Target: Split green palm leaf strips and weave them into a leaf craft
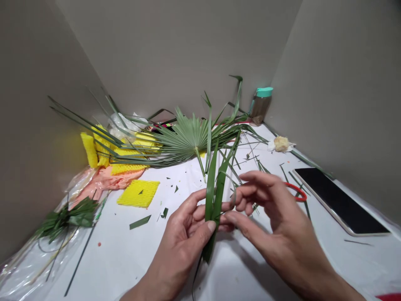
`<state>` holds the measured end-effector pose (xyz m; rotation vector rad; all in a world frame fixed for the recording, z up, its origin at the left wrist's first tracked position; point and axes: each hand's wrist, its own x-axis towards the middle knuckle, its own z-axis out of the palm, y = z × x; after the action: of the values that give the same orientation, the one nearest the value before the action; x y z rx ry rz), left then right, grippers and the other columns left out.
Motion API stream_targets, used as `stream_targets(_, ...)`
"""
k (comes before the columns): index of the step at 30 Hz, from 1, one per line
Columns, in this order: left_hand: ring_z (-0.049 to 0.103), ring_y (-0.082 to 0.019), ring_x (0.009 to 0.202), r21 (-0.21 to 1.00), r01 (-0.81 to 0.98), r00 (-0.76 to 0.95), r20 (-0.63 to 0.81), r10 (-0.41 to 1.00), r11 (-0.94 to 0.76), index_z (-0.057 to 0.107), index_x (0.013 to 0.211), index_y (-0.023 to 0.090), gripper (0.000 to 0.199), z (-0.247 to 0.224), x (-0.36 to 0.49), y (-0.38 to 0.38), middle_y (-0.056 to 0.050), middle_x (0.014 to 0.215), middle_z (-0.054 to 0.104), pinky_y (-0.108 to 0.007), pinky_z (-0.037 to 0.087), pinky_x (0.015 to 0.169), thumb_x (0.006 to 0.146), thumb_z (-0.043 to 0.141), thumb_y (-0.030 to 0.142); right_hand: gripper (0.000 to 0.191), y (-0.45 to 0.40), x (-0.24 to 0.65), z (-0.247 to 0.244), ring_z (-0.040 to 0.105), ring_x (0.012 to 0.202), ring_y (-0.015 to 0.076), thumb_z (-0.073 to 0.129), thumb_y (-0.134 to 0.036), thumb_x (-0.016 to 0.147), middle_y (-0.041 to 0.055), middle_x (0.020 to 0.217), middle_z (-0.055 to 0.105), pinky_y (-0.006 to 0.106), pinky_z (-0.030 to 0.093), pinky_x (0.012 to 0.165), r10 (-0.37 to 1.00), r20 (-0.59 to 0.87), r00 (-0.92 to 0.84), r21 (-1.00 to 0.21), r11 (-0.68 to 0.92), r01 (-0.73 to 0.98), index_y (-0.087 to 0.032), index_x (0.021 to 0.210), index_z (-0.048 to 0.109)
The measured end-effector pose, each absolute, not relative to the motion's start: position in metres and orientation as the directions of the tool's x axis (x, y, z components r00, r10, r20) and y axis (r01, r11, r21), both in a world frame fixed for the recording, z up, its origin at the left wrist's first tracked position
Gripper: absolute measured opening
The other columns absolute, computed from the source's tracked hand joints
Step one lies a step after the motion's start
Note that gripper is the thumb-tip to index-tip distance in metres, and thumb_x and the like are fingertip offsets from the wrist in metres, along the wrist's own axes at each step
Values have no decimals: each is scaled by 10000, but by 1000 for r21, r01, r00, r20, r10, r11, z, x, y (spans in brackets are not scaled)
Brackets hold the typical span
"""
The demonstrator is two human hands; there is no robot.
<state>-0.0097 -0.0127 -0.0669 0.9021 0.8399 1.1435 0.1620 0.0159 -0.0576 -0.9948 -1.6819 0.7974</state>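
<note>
While left hand (pixel 183 236) pinches green leaf strips (pixel 210 190) under thumb, above table (pixel 119 259), right hand (pixel 278 217) curls just beside, fingers bent, thumb apart from index; cannot tell whether it grips thin strand (pixel 234 193) there. Good handling, by judgement: press firmly where leaf strips meet, tension thin strand gently, avoid creasing or splitting along grain.
</note>
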Motion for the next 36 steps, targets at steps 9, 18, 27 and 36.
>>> stream_targets(9, 641, -269, 1239, 947, -298, 232, -49, 972, 118, 537, 1392, 268, 484, -71, -14, -14, -125, 1274, 723, -332, 519, 980, 935, 670, 356, 239, 23, 161, -44, 547, 815, 160, 730, -216, 766, -17, 923, 626, 276, 461, 764, 916, 262, -305, -901, 345, 262, -261, 997, 687)
stream_targets(18, 636, -266, 1242, 942, -316, 284, -22, 959, 115, 460, 1464, 245, 559, -70, -10, -15, -136, 1256, 729, -346, 494, 1013, 948, 651, 342, 108, 27, 161, -51, 541, 775, 155, 727, -264, 788, -28, 822, 586, 294, 446, 756, 906, 48, -421, -988, 106, 114, -227, 871, 669)
stream_targets(27, 669, -244, 1170, 959, -264, 256, -37, 966, 107, 517, 1396, 230, 510, -67, -6, -19, -105, 1196, 747, -290, 512, 950, 924, 678, 336, 22, 22, 157, -51, 592, 778, 153, 681, -225, 855, -7, 851, 663, 271, 473, 734, 907, 202, -369, -943, 282, 178, -216, 839, 670)
stream_targets(36, 718, -178, 804, 973, -182, 136, -116, 984, 140, 632, 915, 186, 177, -60, -1, -16, -61, 862, 760, -239, 561, 754, 845, 733, 313, 47, 20, 155, -56, 634, 768, 171, 668, -239, 864, 2, 814, 684, 283, 505, 721, 916, 285, -282, -918, 346, 196, -220, 821, 662)
